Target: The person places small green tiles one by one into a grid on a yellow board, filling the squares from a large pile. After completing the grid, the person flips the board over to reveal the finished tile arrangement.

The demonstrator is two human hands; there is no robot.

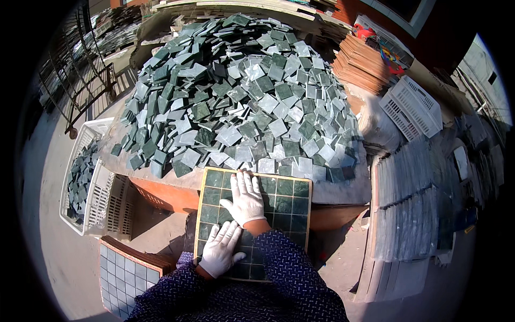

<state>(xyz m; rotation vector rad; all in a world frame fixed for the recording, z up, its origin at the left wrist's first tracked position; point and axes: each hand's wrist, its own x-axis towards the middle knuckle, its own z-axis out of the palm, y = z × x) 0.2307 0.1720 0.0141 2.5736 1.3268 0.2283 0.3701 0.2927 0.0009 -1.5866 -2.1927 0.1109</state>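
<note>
A wooden-framed board [310, 214] filled with rows of square dark green stone tiles [285, 187] lies in front of me, up against the near edge of the tile heap. Both my hands wear white gloves. My right hand [248, 201] rests flat on tiles in the upper middle of the board, fingers stretched toward its far edge and thumb apart. Lower and to the left, my left hand [220, 251] also lies flat on the tiles, fingers extended and thumb out to the side. Neither hand grips anything. My hands and right sleeve hide part of the tile grid.
A large heap of loose green and grey tiles [263, 102] covers the table [351, 190] beyond the board. White plastic crates [86, 177] stand at left, one holding tiles. Tiled panels [129, 273] are stacked lower left. More stacks [405, 220] and a white crate [413, 107] are at right.
</note>
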